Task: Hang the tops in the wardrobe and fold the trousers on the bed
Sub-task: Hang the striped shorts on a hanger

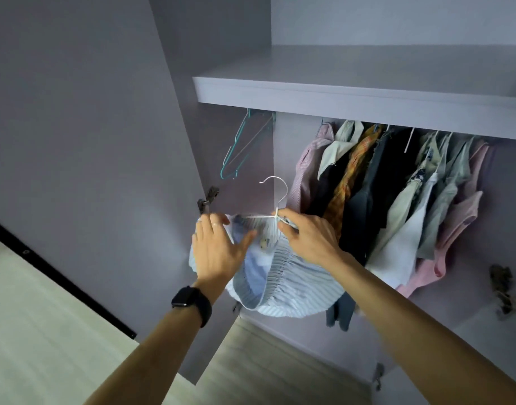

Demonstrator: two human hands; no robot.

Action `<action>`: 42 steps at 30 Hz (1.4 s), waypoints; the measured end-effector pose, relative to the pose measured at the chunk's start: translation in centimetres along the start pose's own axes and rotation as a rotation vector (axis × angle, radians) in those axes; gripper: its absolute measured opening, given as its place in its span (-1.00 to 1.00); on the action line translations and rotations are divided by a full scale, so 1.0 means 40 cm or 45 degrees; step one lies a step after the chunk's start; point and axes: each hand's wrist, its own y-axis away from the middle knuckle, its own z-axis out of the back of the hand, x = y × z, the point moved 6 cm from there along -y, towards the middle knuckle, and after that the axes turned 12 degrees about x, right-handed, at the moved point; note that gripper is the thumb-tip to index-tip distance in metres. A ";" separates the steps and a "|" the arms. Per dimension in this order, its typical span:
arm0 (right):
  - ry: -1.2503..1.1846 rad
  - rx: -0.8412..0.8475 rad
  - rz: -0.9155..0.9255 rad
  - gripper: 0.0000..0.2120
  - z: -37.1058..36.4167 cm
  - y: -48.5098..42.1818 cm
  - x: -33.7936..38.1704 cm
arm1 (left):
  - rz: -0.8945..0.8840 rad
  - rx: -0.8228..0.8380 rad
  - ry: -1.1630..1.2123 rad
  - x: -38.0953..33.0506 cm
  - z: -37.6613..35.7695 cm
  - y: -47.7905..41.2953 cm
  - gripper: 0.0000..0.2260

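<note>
Pale wood-look flooring fills the lower left, edged by a black strip at the foot of a plain lilac-grey wardrobe door panel that stands open, well left of the fingers. A dark metal hinge sits just above the left hand's fingers. Higher still, a few teal wire hangers hang with nothing on them.

The left hand, a black smartwatch on its wrist, lies flat against the left shoulder of a light blue striped top. Its fingers are fairly straight and close together, the thumb spread out to the side. The top hangs on a thin white wire hanger, held up in front of the wardrobe opening with the hook not yet on any rail. A small patch at the collar, between the two hands, is too blurred to read.

The right hand pinches the hanger's neck between thumb and fingers, just below the hook.

Right of those fingers and close behind them, a row of hung clothes runs along: pink stripes, cream, orange plaid, dark fabric, pale grey and pink. A thick lilac shelf spans above everything. Far right, lower down, sits a second hinge.
</note>
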 end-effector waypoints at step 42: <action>-0.222 0.099 -0.120 -0.60 -0.016 0.082 -0.117 | -0.357 0.877 0.296 -0.063 -0.047 -0.121 -0.89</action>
